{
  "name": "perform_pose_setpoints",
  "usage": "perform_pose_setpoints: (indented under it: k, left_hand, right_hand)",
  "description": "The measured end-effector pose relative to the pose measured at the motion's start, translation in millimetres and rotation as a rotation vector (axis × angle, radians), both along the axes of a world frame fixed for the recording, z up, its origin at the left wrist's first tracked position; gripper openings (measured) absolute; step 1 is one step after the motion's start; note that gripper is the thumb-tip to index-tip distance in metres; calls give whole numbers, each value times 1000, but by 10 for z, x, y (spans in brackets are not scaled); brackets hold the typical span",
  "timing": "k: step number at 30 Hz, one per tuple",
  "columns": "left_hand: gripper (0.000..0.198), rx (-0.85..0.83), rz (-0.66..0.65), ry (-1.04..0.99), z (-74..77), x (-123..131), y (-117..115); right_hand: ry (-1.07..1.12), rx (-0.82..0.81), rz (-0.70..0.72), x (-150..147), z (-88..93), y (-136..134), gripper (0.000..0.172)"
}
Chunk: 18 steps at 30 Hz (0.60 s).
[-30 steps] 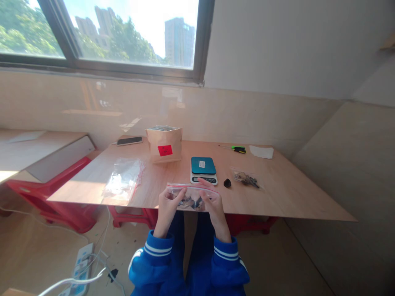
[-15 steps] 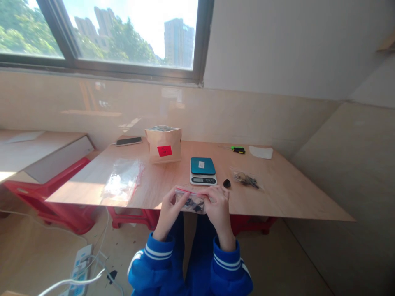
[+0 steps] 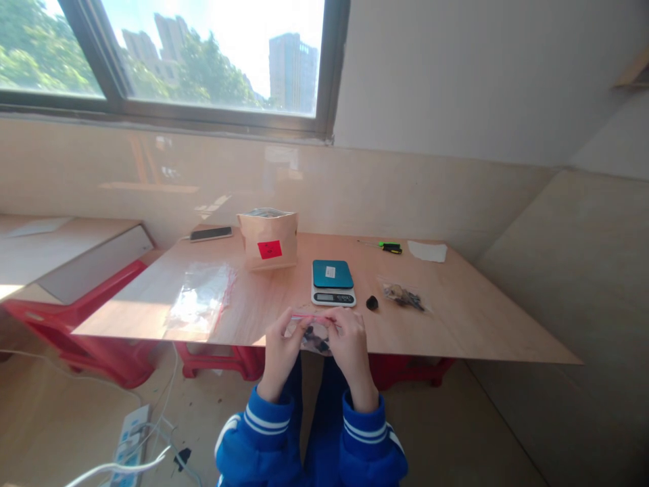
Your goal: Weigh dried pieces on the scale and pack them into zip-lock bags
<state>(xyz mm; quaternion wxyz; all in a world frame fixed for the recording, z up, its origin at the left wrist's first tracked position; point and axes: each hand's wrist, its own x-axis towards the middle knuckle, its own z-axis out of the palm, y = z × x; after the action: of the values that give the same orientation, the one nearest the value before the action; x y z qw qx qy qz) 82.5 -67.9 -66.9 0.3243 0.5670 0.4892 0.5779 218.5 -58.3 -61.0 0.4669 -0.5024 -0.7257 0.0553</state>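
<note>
A clear zip bag (image 3: 317,337) with a red strip along its top and dark pieces inside hangs at the table's front edge. My left hand (image 3: 282,343) pinches its top edge on the left, and my right hand (image 3: 347,338) grips the same edge on the right, thumbs close together. Just beyond the hands stands a kitchen scale (image 3: 333,277) with a blue-green top and a white body. Right of the scale lies a small dark round object (image 3: 372,303), then another clear bag (image 3: 403,295) holding brown and dark pieces.
An upright brown paper pouch (image 3: 268,240) with a red label stands open behind. Flat clear bags (image 3: 200,297) lie on the left, near a phone (image 3: 211,233). A screwdriver (image 3: 388,247) and white paper (image 3: 426,251) lie at the back right. Red stools (image 3: 223,362) stand below the table.
Both hands have come closer together along the zip bag's top edge, thumbs nearly meeting at the middle. The things on the table have stayed put.
</note>
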Motion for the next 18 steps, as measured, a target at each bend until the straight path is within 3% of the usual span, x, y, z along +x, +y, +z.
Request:
perform_pose_setpoints:
  k: [5,9,12,18]
  left_hand:
    - [26,-5,-135,-40,67,-32,-34]
    - [34,-23,41,-128,31,-60,-17]
    - [37,-30,102,-208,13,-84,0]
    - [39,-80,-54,-221,60,-164,21]
  right_hand:
    - [-29,-4,-38,-12,-42,18,26]
    - [35,-127,109,48,-45,30,15]
    - [48,-120,111,128,-34,35,17]
    - [49,-109,141,280,36,-17,24]
